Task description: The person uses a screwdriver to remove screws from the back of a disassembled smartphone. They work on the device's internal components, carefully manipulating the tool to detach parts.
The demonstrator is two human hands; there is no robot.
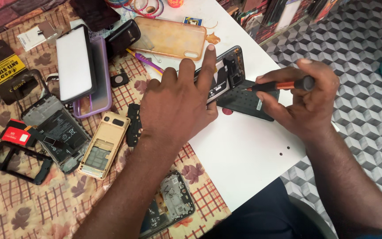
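1. The person's left hand (177,104) lies flat, fingers spread, on an opened black smartphone with its back cover off (228,71). The palm presses it down on the white tabletop (244,155), seemingly to keep it from sliding; the hand is pressing, not gripping.
2. The right hand (303,99) is closed around a slim screwdriver with an orange and black handle (284,85). It is held almost level, tip pointing left toward the phone's near edge, thumb and fingers pinched together on the shaft, as for fine turning.
3. The phone sits near the table's far right edge, tilted diagonally. Its dark inner frame, camera area and a black battery with pale markings show between the fingers; most of it is hidden by the hand.
4. A dark grey perforated rectangular mat (246,104) lies under the phone's right end, just beneath the tool.
5. Beside the work lie a translucent amber phone case (169,37), a white-faced phone resting in a purple case (74,62), a gold keypad-phone shell (102,146), and other stripped phone bodies on a checked, leaf-patterned cloth (23,203).
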